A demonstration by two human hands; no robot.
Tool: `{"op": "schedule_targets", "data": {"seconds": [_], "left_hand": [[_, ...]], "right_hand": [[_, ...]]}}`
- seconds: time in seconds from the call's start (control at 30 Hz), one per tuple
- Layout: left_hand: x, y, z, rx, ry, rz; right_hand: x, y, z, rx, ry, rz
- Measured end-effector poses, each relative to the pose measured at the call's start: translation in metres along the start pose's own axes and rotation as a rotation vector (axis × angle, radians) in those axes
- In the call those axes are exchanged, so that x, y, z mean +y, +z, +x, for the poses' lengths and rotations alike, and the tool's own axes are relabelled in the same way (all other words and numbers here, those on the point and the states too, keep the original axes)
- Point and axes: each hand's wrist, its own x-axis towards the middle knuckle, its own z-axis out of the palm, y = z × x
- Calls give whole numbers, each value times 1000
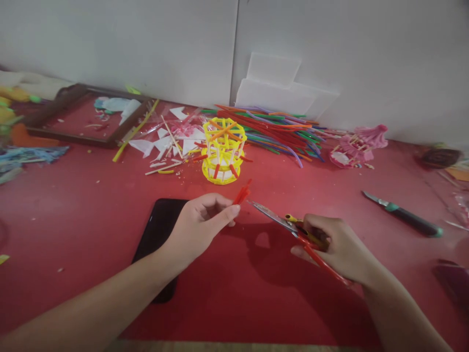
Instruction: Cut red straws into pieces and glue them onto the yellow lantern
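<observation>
Between the thumb and fingers of my left hand (210, 217) are short red strips (242, 194), pinched so that they stick out to the upper right. My right hand (331, 244) is closed on red-handled scissors (274, 216), along with a yellow-brown tool whose kind I cannot make out. The scissor tips point left and lie close to the red strips. Just behind my left hand stands a yellow round frame (223, 151) with pale upright sticks and red pieces jutting out from it.
A black phone (156, 234) lies under my left wrist. A knife (403, 213) rests at the right. Behind are colored pipe cleaners (278, 132), a pink model (359, 146), white scraps (161, 144) and a brown frame (69, 137) on the red table (234, 303).
</observation>
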Motion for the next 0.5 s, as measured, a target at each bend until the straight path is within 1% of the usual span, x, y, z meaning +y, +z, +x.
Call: {"op": "schedule_targets", "data": {"seconds": [0.07,0.2,0.33,0.5], "left_hand": [[0,0,0,-10,-3,13],[-1,-1,-2,-68,-4,79],[-2,-1,-2,-101,0,81],[-2,-1,-1,-90,31,95]], "right_hand": [[1,0,-1,-12,3,14],[1,1,-1,-52,16,51],[-1,1,-1,-71,24,67],[-2,-1,-1,-91,46,49]]}}
